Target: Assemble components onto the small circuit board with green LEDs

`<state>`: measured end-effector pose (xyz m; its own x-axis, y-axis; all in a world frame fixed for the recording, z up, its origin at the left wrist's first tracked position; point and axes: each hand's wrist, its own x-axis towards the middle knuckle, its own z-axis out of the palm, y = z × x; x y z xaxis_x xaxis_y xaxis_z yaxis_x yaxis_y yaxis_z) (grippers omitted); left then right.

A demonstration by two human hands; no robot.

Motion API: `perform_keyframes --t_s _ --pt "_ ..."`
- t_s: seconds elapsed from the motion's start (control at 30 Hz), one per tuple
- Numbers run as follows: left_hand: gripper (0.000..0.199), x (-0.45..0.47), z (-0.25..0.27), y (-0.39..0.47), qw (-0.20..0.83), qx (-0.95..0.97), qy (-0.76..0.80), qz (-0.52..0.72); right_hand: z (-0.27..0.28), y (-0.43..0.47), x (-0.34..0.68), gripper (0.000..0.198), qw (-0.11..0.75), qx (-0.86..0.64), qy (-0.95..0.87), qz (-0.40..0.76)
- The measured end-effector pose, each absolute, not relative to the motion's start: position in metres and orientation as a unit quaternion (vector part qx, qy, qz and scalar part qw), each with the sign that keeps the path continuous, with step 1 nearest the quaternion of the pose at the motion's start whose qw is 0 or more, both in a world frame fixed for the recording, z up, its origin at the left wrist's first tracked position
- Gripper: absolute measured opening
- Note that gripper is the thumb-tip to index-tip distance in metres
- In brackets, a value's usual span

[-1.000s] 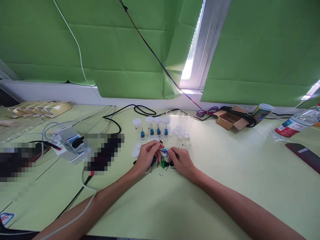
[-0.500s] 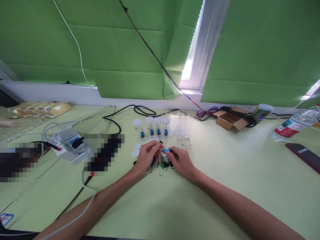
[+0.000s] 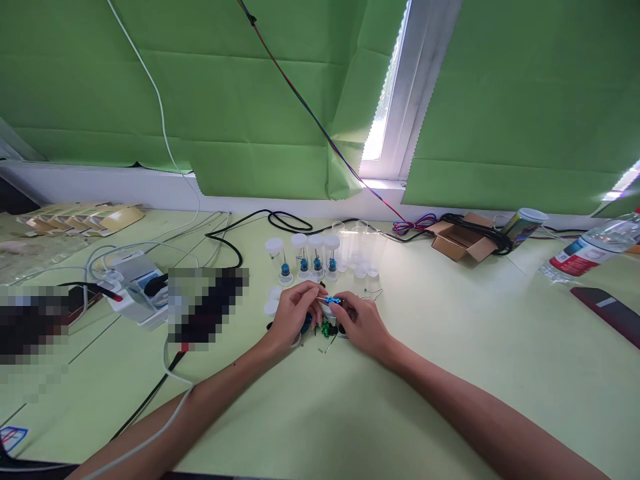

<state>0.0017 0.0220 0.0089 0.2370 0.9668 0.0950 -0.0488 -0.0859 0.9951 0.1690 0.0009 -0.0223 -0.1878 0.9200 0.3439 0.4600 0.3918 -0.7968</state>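
Observation:
My left hand [image 3: 295, 312] is closed, its fingertips pinching a thin metal rod that points right. Opposite it, my right hand [image 3: 366, 325] pinches a small shiny blue part [image 3: 333, 301], which meets the rod's end. Below and between the hands lie small green parts [image 3: 326, 329], black pieces and a bent hex key [image 3: 329, 345]. Just beyond stand several clear capped tubes [image 3: 301, 250], each with a blue-and-black piece inside. White round caps [image 3: 271, 307] rest beside my left wrist. The fingers partly hide the loose parts beneath.
More clear tubes [image 3: 361, 247] stand behind my right hand. A small open cardboard box [image 3: 453, 245] with black cable, a canister [image 3: 523, 227] and a water bottle [image 3: 590, 252] are at the right. On the left are a white power strip [image 3: 130, 293] and cables; one white cable crosses my left forearm.
The blue part looks slightly turned between the fingers. Both hands stay in nearly the same place, and nothing else has visibly moved.

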Motion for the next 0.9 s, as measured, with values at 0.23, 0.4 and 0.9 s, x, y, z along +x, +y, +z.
perform_keyframes --t_s 0.23,0.4,0.9 --pt "0.02 0.0019 0.0073 0.0226 0.544 0.571 0.398 0.469 -0.0245 0.0018 0.1685 0.024 0.431 -0.473 -0.721 0.267" --pt "0.023 0.0016 0.0067 0.0226 0.541 0.579 0.399 0.463 -0.0241 0.0022 0.1691 0.036 0.413 -0.48 -0.731 0.255" --pt "0.021 0.0013 0.0063 0.0238 0.547 0.568 0.398 0.47 -0.0206 0.001 0.1692 0.03 0.42 -0.476 -0.725 0.268"
